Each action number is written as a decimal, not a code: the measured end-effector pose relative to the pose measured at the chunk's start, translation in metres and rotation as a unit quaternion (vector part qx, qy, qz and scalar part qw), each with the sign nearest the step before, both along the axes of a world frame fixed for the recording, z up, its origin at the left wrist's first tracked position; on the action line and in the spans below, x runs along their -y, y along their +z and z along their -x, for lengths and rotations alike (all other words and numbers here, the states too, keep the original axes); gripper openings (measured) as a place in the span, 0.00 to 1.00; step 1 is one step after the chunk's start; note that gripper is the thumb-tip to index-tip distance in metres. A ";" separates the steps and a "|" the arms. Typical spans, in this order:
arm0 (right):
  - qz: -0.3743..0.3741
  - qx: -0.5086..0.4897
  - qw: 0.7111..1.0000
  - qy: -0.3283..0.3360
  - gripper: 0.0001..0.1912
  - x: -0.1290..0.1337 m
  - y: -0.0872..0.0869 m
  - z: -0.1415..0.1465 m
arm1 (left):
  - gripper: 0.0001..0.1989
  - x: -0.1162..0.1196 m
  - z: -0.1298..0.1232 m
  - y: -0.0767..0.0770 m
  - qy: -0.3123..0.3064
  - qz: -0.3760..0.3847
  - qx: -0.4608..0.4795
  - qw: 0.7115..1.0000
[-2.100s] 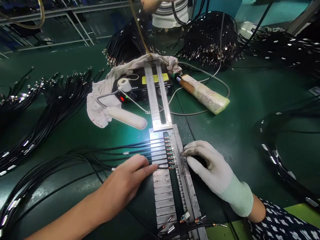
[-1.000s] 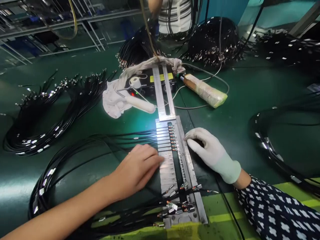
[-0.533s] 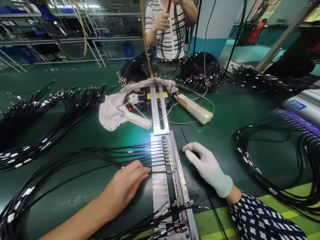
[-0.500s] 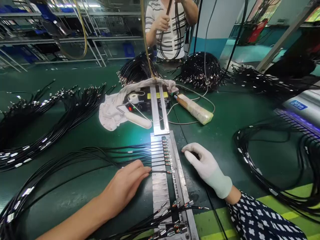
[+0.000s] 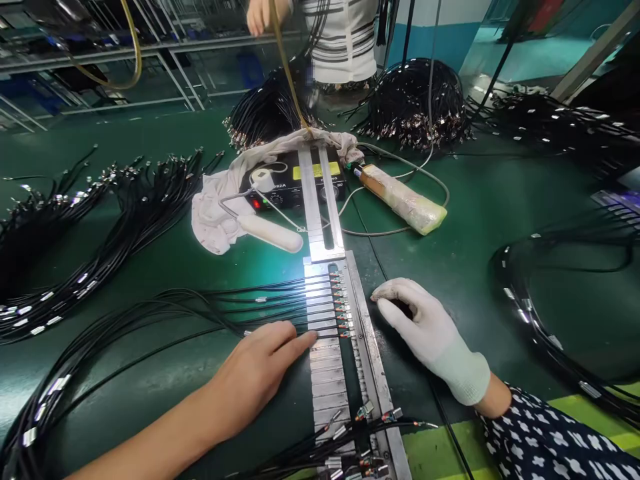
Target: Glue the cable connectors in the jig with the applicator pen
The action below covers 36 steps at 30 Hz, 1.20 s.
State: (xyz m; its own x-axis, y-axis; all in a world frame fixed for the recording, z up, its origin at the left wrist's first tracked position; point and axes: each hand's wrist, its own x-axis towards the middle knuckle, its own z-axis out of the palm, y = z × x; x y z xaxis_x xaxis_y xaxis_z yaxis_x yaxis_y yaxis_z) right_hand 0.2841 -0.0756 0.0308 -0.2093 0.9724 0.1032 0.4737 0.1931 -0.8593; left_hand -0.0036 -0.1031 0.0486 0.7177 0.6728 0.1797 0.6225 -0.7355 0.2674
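My bare left hand point(image 5: 265, 367) is at the left edge of a slotted metal fixture point(image 5: 327, 380), its fingers closed on a black cable point(image 5: 327, 335). The index fingertip presses the cable down at a slot; the thumb is hidden. Above it, several more black cables point(image 5: 280, 300) lie side by side across the slots, their small metal-tipped connectors point(image 5: 341, 300) lined up along the fixture's right rail. My right hand point(image 5: 425, 327), in a white glove, rests on the green table right of the fixture. Its thumb and index finger curve slightly apart, with nothing between them.
A cable bundle point(image 5: 350, 433) with connectors lies over the fixture's near end. Beyond the fixture are a black control box point(image 5: 280, 197), a white cloth point(image 5: 210, 220) and a wrapped handle point(image 5: 403, 200). Cable heaps point(image 5: 415, 100) surround the table; a co-worker point(image 5: 345, 40) stands opposite.
My left index finger has moved right onto the fixture, and the cable's connector now sits closer in line with the others. My right hand keeps its pose. The co-worker's hand has moved left.
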 end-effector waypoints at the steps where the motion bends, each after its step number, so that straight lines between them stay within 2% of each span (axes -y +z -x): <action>1: 0.003 -0.001 1.000 0.002 0.07 0.000 0.000 0.000 | 0.19 -0.001 0.001 -0.002 0.000 0.010 0.002 1.000; 5: 0.012 -0.005 1.000 0.005 0.06 0.001 0.001 0.000 | 0.19 0.003 0.006 -0.012 0.000 0.021 0.017 1.000; 9: 0.008 -0.006 1.000 0.001 0.06 0.001 0.000 0.001 | 0.22 0.018 0.006 -0.019 0.062 -0.038 -0.019 0.997; 12: 0.002 -0.002 1.000 0.009 0.06 0.000 0.000 0.001 | 0.25 0.028 0.004 -0.023 0.081 -0.034 -0.049 0.995; 15: -0.008 0.033 0.999 0.007 0.06 0.001 0.000 0.003 | 0.23 0.032 -0.001 -0.022 0.066 -0.056 -0.037 0.996; 17: -0.028 0.092 0.995 0.003 0.08 0.003 -0.001 0.008 | 0.21 0.030 -0.005 -0.016 0.065 -0.058 -0.026 0.996; 20: -0.072 0.199 0.977 0.007 0.19 0.004 -0.003 0.022 | 0.17 0.013 -0.012 -0.004 0.101 0.022 0.012 0.995; 22: -0.097 0.237 0.967 0.004 0.23 0.003 -0.004 0.032 | 0.15 -0.010 -0.015 0.001 0.150 0.054 0.043 0.986; 26: -0.138 0.242 0.961 0.000 0.17 0.002 -0.005 0.044 | 0.12 -0.068 -0.023 -0.006 0.259 0.022 0.056 0.964; 29: -0.166 0.235 0.958 -0.002 0.12 0.006 -0.006 0.044 | 0.08 -0.096 -0.029 -0.016 0.281 0.034 0.051 0.958; 31: -0.182 0.231 0.956 -0.007 0.11 0.009 -0.011 0.042 | 0.09 -0.101 -0.031 -0.021 0.283 0.045 0.048 0.957; 36: -0.189 0.214 0.957 -0.038 0.10 0.005 -0.034 0.040 | 0.09 -0.095 -0.033 -0.026 0.309 0.051 0.049 0.948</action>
State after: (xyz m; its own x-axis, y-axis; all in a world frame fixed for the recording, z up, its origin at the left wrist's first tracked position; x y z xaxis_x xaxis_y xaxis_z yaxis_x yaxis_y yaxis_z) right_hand 0.2440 -0.0810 -0.0033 -0.2410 0.8965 0.3719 0.7923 0.4030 -0.4581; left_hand 0.0292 -0.0085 0.0231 0.1631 0.9773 0.1355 0.8953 -0.2043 0.3959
